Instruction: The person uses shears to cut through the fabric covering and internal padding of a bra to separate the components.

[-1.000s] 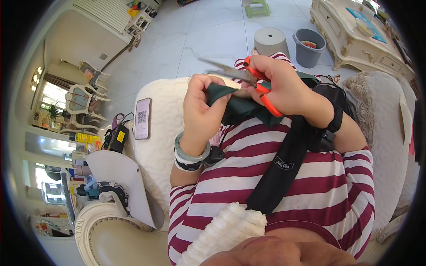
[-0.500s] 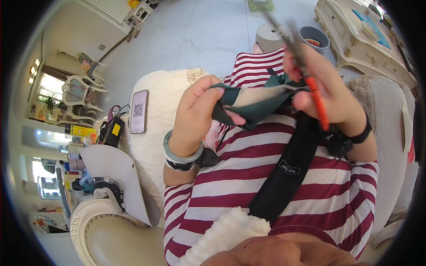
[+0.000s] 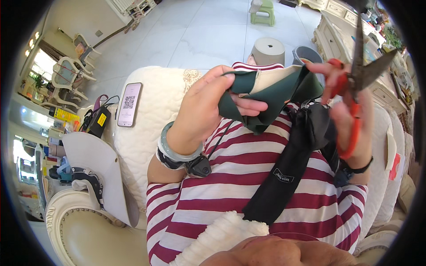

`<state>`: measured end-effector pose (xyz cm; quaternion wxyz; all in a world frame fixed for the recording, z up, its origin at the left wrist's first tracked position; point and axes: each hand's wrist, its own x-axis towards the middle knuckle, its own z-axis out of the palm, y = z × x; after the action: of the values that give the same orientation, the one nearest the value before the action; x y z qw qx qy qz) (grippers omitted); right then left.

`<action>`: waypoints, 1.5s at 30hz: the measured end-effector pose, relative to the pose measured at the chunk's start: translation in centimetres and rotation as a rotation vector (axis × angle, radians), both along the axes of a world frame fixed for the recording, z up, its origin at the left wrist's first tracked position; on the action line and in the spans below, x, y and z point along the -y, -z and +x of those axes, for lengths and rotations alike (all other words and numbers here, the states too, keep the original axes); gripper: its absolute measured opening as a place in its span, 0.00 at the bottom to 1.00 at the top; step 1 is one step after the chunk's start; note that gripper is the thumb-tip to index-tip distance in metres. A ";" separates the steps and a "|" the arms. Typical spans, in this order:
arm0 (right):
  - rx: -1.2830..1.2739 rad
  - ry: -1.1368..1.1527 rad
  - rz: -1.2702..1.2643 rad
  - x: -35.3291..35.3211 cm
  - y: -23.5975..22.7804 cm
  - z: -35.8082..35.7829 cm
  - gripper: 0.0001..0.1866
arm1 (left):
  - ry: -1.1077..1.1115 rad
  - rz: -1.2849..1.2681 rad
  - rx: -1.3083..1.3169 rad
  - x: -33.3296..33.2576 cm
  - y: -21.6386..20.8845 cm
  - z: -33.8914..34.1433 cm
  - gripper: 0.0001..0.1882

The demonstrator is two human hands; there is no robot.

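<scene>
My left hand (image 3: 188,113) grips the left end of a dark green cloth piece (image 3: 284,95) with a beige inner side. Its thumb lies on top, and some fingers poke out through a fold beneath. The cloth is held up over my lap. In my right hand (image 3: 361,117) are red-handled scissors (image 3: 372,71), their dark blades spread and pointing up, away from the cloth. Fingertips of that same hand reach the cloth's right end; whether they pinch it I cannot tell. A black strap (image 3: 279,177) crosses my striped shirt below.
On the cream padded seat to my left lies a phone (image 3: 130,104). A black case (image 3: 97,122) and a light visor hat (image 3: 100,170) sit farther left. Ahead stand a grey round stool (image 3: 267,51), a grey bin (image 3: 307,55) and a green step stool (image 3: 263,13).
The scissors have swung rightward with my right hand, and their blades now stand apart. The cloth has risen a little and spread wider. The whole view has shifted slightly.
</scene>
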<state>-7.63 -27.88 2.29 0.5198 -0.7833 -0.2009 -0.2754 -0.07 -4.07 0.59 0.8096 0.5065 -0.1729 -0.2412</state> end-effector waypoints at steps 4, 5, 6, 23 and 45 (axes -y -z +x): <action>-0.003 0.004 -0.155 -1.8 0.2 2.5 0.19 | 0.145 0.005 0.032 0.3 0.3 0.0 0.14; -0.025 0.014 -0.205 -2.2 0.2 3.0 0.18 | 0.131 -0.004 0.011 0.1 0.3 -0.2 0.15; -0.124 0.015 -0.235 -2.6 0.1 3.2 0.18 | 0.135 -0.010 0.012 0.0 0.3 -0.1 0.15; -0.224 -0.237 -0.147 -2.9 1.4 4.0 0.15 | 0.142 0.868 1.083 0.1 0.9 0.8 0.08; -0.474 -0.355 0.366 -4.7 4.4 6.1 0.11 | -0.246 0.290 1.475 -2.4 0.4 1.4 0.09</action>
<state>-1.56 -23.18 -2.12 0.7236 -0.6722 -0.1550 -0.0224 1.32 -1.62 0.22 0.4307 0.6534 -0.5780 0.2312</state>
